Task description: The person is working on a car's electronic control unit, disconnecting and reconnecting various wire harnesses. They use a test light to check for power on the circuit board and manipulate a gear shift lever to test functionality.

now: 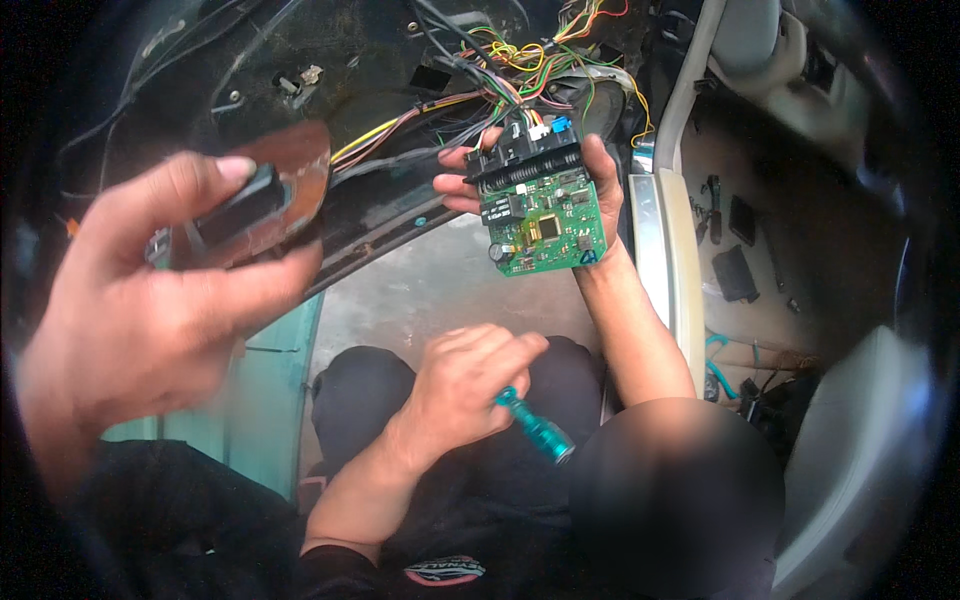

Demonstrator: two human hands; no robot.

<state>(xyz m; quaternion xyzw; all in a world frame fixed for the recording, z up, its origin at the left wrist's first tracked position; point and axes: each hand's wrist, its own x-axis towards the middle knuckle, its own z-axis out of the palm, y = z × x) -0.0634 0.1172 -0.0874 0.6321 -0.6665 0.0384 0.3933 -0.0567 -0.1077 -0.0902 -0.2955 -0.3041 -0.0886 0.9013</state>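
My left hand (165, 290) reaches in large from the left edge, blurred by motion. Its thumb and fingers grip a brown plate-like piece (312, 175) with a dark block on it; I cannot make out its kind. My right hand is out of view. In front of me sits a co-worker. One of their hands (607, 185) holds up a green circuit board (560, 210), with a black connector block (530, 165) and wires at its far edge. Their other hand (465, 375), closed, grips a teal tool handle (535, 425).
A tangle of coloured wires (510, 55) hangs beyond the board, against a dark panel (330, 60). On the right, a pale door sill (682, 270) borders a floor with small dark parts (737, 275). A grey seat (850, 450) stands lower right. The co-worker's blurred head (680, 490) is near.
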